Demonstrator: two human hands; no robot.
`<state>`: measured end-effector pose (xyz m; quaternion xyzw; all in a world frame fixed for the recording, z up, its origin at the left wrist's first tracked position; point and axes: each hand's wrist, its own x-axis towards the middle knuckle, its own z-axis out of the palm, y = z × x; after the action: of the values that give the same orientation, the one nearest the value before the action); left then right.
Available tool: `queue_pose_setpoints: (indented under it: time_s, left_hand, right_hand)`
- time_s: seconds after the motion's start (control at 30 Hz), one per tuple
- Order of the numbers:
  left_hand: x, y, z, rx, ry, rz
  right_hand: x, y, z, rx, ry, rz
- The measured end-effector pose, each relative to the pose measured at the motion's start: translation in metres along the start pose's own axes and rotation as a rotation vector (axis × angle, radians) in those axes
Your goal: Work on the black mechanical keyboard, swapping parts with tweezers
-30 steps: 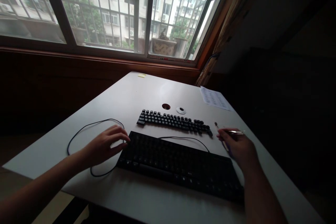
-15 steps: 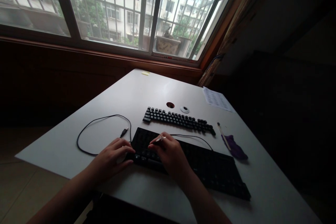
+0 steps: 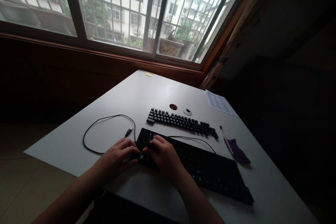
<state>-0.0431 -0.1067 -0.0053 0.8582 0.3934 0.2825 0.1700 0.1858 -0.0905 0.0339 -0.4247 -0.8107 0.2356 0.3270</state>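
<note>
Several rows of loose keycaps (image 3: 183,121) lie beyond the keyboard (image 3: 210,166), a few seemingly left along its near edge, as the right hand (image 3: 162,149) pinches an indistinct small tool (image 3: 151,138) and the half-curled left hand (image 3: 122,152) meets its left end, grip unclear.

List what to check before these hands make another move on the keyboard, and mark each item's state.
1. Keyboard lying flat on the table: ok.
2. Left hand at the keyboard's left end: ok; how firmly it presses, cannot tell.
3. Right hand has a sure grip: cannot tell; its fingers hide most of whatever they pinch.
4. Cable clear of the left hand: not ok, its loop runs out of sight behind that hand.
5. Plug disconnected: ok, loose on the table.
6. Loose keys apart from the keyboard: ok, grouped in rows beyond it.
</note>
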Motion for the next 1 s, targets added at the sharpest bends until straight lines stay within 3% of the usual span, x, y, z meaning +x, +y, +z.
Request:
queue_pose_setpoints:
  time_s: [0.17, 0.37, 0.67, 0.87, 1.0]
  left_hand:
    - [0.000, 0.002, -0.002, -0.019, 0.002, 0.003]
    - [0.001, 0.001, 0.000, -0.031, 0.003, -0.004]
    - [0.006, 0.009, -0.011, -0.065, 0.010, -0.055]
    - [0.042, 0.013, -0.027, -0.130, -0.017, 0.042]
    - [0.080, 0.010, -0.029, -0.430, -0.170, 0.043]
  right_hand:
    - [-0.005, 0.009, 0.005, 0.113, 0.073, -0.007]
    - [-0.007, 0.010, 0.004, 0.326, 0.222, 0.129]
    - [-0.004, 0.018, 0.004, 0.474, 0.237, 0.228]
    - [-0.005, 0.018, 0.000, 0.648, 0.290, 0.317]
    - [-0.005, 0.018, -0.005, 0.731, 0.371, 0.355]
